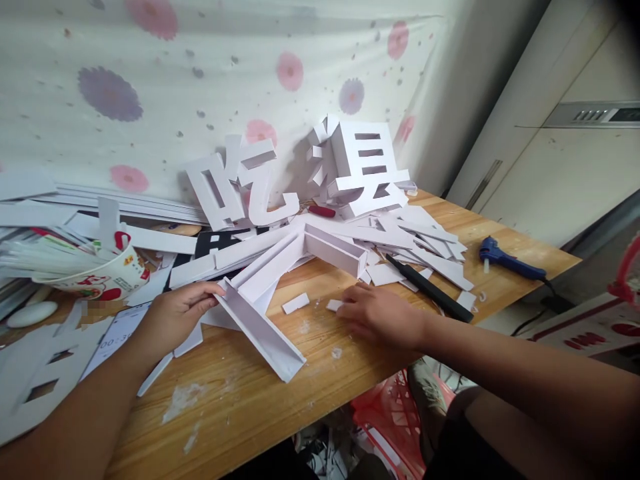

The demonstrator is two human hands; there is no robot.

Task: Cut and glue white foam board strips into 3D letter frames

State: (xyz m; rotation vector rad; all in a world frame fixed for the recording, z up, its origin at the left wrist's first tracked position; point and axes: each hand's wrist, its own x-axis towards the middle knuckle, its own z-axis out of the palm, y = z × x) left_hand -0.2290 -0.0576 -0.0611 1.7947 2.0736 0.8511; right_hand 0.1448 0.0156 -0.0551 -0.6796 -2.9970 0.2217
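Flower-printed sheeting (215,80) hangs behind a wooden worktop (240,427). Along its back edge stand white block characters (267,193), propped upright, perhaps to keep their faces clean. Between them and the front edge lies a white zigzag frame (273,260); the left hand (175,310) grips one bend, probably to steady it. Near the right corner rests a blue glue gun (515,262). The right hand (383,317), fingers curled, meets a small white piece (335,305); whether it pinches cannot be told.
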